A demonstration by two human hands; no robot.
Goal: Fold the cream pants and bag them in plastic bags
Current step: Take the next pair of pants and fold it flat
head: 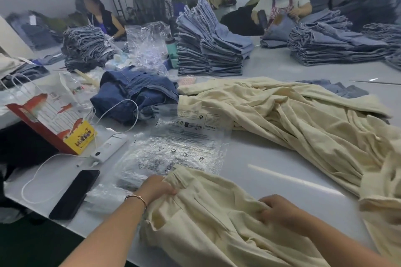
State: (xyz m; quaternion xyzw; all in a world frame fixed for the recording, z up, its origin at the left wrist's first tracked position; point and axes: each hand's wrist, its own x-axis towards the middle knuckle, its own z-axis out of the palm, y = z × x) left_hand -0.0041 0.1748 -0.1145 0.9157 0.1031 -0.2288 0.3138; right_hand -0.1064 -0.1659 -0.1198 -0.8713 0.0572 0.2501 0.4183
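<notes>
Task at early stage. One pair of cream pants (217, 219) on near table (271, 158) edge, rumpled, not yet folded. Left hand (157, 186) closed on waistband at near-left corner; right hand (280, 210) pressed on cloth, fingers curled into a fold, apparently pinching it. Plastic bags (173, 154) flat and empty just beyond waistband, printed warnings up; pants corner overlapping nearest bag. No bagged cream pants in view. Heap of further cream pants (293, 119) unfolded to the right, reaching far across table. Remaining, by judgement: fold pair in hand, insert in bag, repeat for heap. Phone (73, 193) and power bank (108, 147) lying left of bags, clear of work.
</notes>
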